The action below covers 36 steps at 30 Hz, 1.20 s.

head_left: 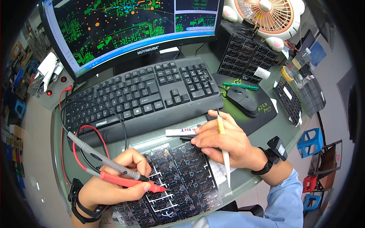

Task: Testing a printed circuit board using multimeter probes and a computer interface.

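Note:
My left hand (123, 182) is closed around two multimeter test probes, a red probe (121, 180) and a grey probe (102, 159). Their tips reach the left half of a black printed circuit board panel (197, 171) with white outlines; whether they touch its surface I cannot tell. Over the panel's far right corner, my right hand (230, 142) has a slim white-handled tool (226, 159) with a yellow collar between its fingers, its dark pointed end upward. Beside those fingertips lie a white marker (178, 132) and a small black piece (188, 138).
A black keyboard (144, 95) lies beyond the panel, with a monitor (125, 26) behind. To the right are a mouse (242, 100), a green pen (240, 86) and a mouse pad (266, 110). More boards (247, 57) stand below a fan (265, 15). Red and black probe leads (62, 133) loop at left.

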Each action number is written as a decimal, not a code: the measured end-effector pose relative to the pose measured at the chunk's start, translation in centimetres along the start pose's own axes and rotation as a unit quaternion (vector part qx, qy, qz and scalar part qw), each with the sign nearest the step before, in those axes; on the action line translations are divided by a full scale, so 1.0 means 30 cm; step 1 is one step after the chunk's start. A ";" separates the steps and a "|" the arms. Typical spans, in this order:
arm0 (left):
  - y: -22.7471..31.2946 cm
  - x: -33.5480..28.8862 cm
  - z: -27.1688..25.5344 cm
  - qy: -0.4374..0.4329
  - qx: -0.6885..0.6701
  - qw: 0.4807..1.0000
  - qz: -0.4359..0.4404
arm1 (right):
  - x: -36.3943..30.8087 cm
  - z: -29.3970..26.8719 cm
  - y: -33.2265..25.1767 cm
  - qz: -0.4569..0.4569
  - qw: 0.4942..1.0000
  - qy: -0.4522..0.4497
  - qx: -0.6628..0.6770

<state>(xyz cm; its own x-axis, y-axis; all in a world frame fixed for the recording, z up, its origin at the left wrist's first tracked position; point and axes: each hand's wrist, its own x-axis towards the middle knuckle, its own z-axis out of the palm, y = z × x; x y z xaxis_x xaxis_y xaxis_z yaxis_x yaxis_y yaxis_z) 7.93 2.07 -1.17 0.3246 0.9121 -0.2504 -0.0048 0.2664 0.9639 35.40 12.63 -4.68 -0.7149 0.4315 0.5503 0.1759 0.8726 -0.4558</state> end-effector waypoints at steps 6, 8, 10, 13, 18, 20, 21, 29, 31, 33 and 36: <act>0.009 -0.006 0.004 0.008 0.010 1.000 0.010 | 0.002 -0.004 -0.006 -0.007 1.000 -0.001 0.000; 0.018 -0.006 -0.004 -0.011 -0.002 1.000 -0.021 | 0.002 -0.005 -0.003 -0.007 1.000 -0.001 0.001; 0.005 -0.004 -0.015 -0.014 0.012 1.000 -0.013 | 0.002 -0.006 -0.002 -0.009 1.000 -0.004 0.009; -0.003 0.001 -0.013 -0.005 0.027 1.000 0.002 | 0.001 -0.006 -0.001 -0.013 1.000 -0.007 0.015; -0.003 0.001 -0.001 0.009 0.010 1.000 0.010 | -0.003 -0.007 -0.003 -0.016 1.000 -0.011 0.017; -0.003 0.002 0.001 0.010 0.010 1.000 0.013 | -0.003 -0.009 -0.005 -0.016 1.000 -0.007 0.013; -0.004 0.002 0.000 0.009 0.010 1.000 0.013 | -0.003 -0.010 -0.007 -0.017 1.000 -0.009 0.015; 0.009 -0.005 -0.004 -0.017 0.002 1.000 -0.002 | 0.001 -0.014 -0.010 -0.020 1.000 -0.014 0.019; 0.002 -0.003 -0.004 -0.015 0.008 1.000 0.004 | 0.003 -0.017 -0.013 -0.028 0.999 -0.026 0.026; -0.001 -0.002 -0.004 -0.012 0.014 1.000 0.010 | 0.003 -0.010 -0.017 -0.044 0.997 -0.035 0.044; 0.002 0.002 -0.002 0.001 0.032 0.999 0.017 | -0.001 -0.005 -0.031 -0.062 0.995 -0.045 0.069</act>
<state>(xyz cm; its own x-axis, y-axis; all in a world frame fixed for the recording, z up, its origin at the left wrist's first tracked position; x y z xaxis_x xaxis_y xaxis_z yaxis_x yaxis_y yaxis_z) 7.90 2.15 -1.13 0.3234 0.9209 -0.2175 0.0450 0.2146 0.9757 35.38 11.85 -4.17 -0.7839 0.2942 0.5467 -0.0081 0.8757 -0.4829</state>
